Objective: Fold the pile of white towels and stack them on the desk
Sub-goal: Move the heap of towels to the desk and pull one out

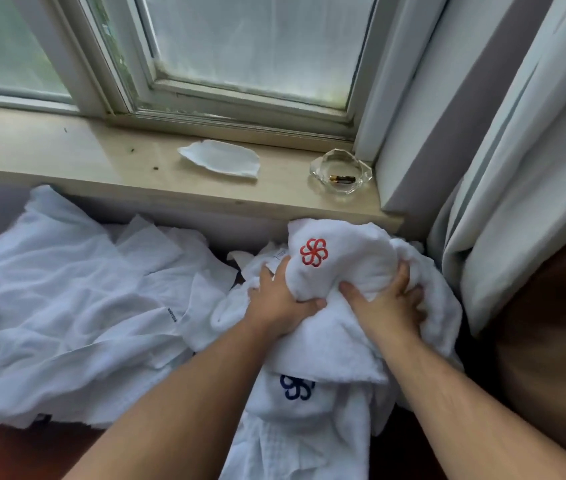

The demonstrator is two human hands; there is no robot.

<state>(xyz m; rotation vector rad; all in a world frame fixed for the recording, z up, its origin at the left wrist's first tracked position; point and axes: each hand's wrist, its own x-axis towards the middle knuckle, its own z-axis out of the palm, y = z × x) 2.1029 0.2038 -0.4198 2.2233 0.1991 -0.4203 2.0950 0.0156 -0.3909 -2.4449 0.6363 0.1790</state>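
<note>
White towel point(347, 271) with a red emblem sits bunched between left grip point(281, 303) and right grip point(389, 303), both curled tightly into its cloth. Rumpled towels point(66, 289) sprawl left of the left grip; a glass ashtray point(342, 172) rests beyond the right grip on the windowsill point(66, 150).

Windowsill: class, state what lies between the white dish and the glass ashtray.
Nothing. In the head view, the stretch of windowsill between the white dish and the glass ashtray is bare.
</note>
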